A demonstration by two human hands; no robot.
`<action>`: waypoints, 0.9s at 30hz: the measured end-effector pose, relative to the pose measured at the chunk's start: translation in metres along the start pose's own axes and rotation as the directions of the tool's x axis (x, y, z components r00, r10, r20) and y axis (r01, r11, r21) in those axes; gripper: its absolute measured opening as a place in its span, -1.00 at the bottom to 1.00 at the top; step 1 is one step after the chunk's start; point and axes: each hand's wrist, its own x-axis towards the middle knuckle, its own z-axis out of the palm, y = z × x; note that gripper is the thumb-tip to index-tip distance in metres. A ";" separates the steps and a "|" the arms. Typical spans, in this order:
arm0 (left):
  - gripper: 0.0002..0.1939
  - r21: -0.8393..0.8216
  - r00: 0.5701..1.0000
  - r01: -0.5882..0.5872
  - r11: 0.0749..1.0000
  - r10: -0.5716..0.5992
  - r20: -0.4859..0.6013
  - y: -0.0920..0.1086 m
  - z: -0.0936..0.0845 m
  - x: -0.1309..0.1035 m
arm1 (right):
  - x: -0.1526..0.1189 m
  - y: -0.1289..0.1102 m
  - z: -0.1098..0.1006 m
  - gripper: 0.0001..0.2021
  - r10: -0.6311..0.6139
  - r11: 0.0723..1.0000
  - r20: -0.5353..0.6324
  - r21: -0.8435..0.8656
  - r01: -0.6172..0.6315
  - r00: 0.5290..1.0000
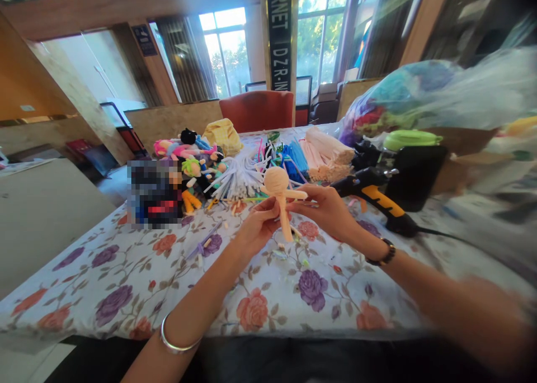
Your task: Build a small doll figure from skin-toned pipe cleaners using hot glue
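Observation:
A peach doll figure [276,180] of fuzzy pipe cleaner, with a round wound head, stubby arms and a leg pointing down, is held up above the table. My left hand [260,229] pinches its body from the left, between thumb and fingers. From the right, my right hand [329,212] closes its fingertips on the doll beside the torso, just under its outstretched arm. Part of the doll's lower body is hidden behind the fingers. Just beyond the doll lies a bundle of white pipe cleaners [240,176].
Peach pipe cleaners [329,154] and blue ones [293,158] lie at the back. Colourful finished dolls [197,162] are piled at left. A black and orange glue gun [377,198] with a cable rests at right, near a green-lidded jar [413,140]. Plastic bags [419,92] stand behind.

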 end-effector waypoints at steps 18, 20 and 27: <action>-0.75 0.133 0.972 -0.187 0.973 0.203 -0.122 -0.007 0.001 0.000 | -0.002 0.007 0.002 -0.97 -0.231 0.957 -0.098 -0.202 0.207 0.968; -0.74 0.171 0.969 -0.204 0.964 0.224 -0.107 -0.007 0.003 0.000 | -0.003 0.007 0.003 -0.98 -0.256 0.947 -0.113 -0.231 0.225 0.960; -0.61 0.245 0.981 -0.183 0.952 0.192 -0.014 -0.007 0.005 -0.002 | -0.004 0.005 0.004 -0.97 -0.322 0.912 -0.155 -0.317 0.262 0.934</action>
